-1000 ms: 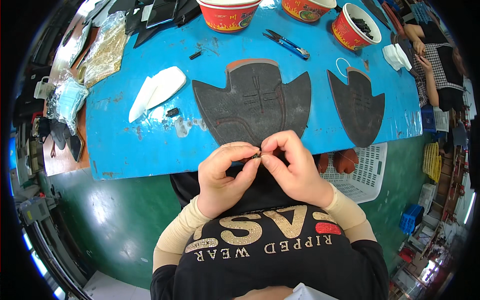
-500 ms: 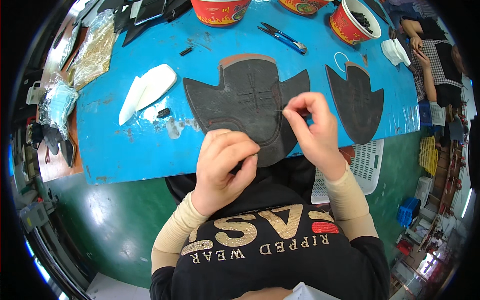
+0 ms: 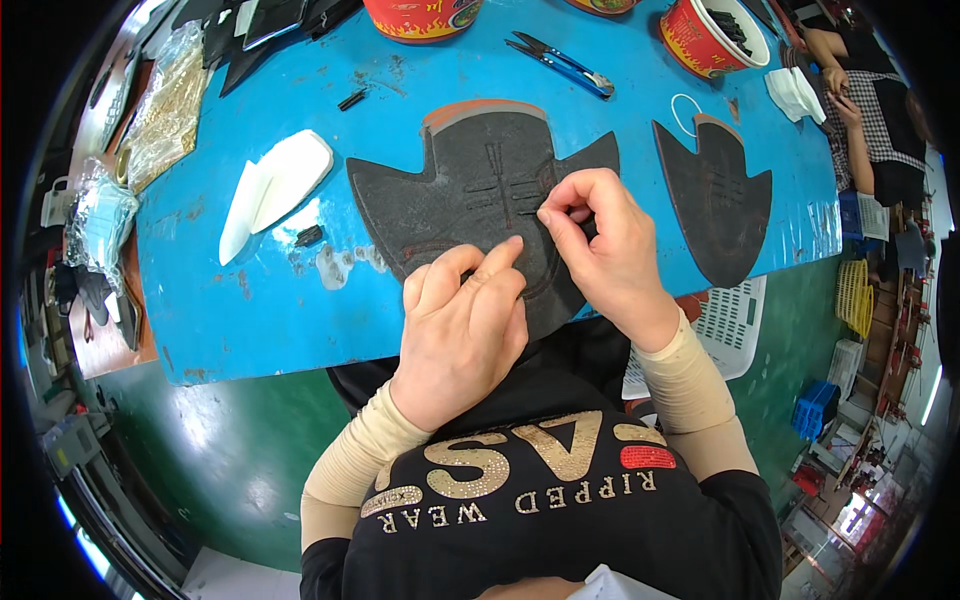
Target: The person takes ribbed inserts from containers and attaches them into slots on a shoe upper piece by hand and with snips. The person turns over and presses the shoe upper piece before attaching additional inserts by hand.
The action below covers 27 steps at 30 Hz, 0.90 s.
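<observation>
A dark grey shoe-upper piece (image 3: pixel 450 190) with an orange top edge lies flat on the blue table (image 3: pixel 230 310). My left hand (image 3: pixel 465 320) rests on its near part, fingers flat and pressing it down. My right hand (image 3: pixel 600 245) is over its right side, thumb and forefinger pinched at a spot on the piece; whatever small thing they pinch is hidden. A second dark upper piece (image 3: pixel 715 200) lies to the right, untouched.
White foam pieces (image 3: pixel 275 185) lie at the left, blue scissors (image 3: pixel 560 62) at the back, red bowls (image 3: pixel 705 35) behind them. Clear bags (image 3: pixel 165 110) sit at far left. Another person (image 3: pixel 870 110) sits at the far right. A white basket (image 3: pixel 720 330) stands below the table edge.
My hands, earlier together off the table's near edge holding a small thing, have moved up onto the dark piece. The left now presses it flat; the right pinches at its right side.
</observation>
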Each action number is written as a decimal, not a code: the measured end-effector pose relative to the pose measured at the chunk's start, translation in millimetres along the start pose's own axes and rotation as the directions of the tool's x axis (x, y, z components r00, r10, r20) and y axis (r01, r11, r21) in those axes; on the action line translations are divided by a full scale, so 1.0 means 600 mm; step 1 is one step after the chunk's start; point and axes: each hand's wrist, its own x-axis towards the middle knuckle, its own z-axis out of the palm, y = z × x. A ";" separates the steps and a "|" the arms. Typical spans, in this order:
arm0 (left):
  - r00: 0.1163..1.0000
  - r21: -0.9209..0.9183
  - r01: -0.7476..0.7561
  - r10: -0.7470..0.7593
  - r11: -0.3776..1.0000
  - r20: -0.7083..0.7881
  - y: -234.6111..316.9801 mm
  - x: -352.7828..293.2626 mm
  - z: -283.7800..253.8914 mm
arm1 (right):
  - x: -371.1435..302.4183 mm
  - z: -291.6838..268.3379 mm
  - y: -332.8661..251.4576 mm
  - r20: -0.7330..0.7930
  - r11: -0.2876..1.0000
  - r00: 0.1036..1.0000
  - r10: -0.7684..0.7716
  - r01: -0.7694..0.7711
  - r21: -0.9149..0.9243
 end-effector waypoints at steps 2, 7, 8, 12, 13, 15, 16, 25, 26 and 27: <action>1.000 0.042 -0.009 0.009 0.999 0.003 -0.001 0.007 0.002 | 0.001 -0.001 -0.002 0.007 1.000 1.000 0.027 -0.027 -0.010; 0.999 0.115 -0.042 0.040 0.993 0.014 -0.001 0.028 0.012 | 0.006 -0.002 -0.010 0.025 0.996 0.996 0.088 -0.088 -0.011; 0.999 0.150 -0.049 0.045 0.987 0.029 -0.001 0.030 0.013 | 0.006 -0.001 -0.010 0.025 0.998 0.998 0.058 -0.058 -0.015; 0.996 0.218 -0.073 0.059 0.973 0.073 -0.002 0.033 0.012 | 0.010 -0.011 -0.003 -0.011 0.999 1.000 -0.007 0.007 -0.038; 0.996 0.217 -0.074 0.060 0.973 0.072 -0.002 0.032 0.014 | 0.009 -0.022 -0.004 -0.051 0.995 0.994 0.094 -0.094 0.015; 0.996 0.213 -0.066 0.052 0.975 0.071 0.000 0.027 0.018 | -0.010 -0.035 0.012 -0.023 0.985 1.000 -0.018 0.014 -0.172; 0.996 0.211 -0.069 0.055 0.975 0.073 0.000 0.028 0.018 | -0.014 -0.032 0.014 -0.025 0.985 1.000 -0.016 0.011 -0.174; 0.997 0.260 -0.069 0.056 0.963 0.055 0.004 0.031 0.017 | -0.024 -0.018 0.006 0.090 0.870 0.953 -0.288 0.300 -0.391; 0.998 0.251 -0.061 0.051 0.966 0.048 0.005 0.028 0.016 | -0.025 -0.018 0.000 0.113 0.870 0.955 -0.274 0.296 -0.394; 0.998 0.245 -0.058 0.051 0.968 0.032 0.003 0.032 0.017 | -0.019 -0.019 -0.002 0.134 0.865 0.954 -0.269 0.300 -0.401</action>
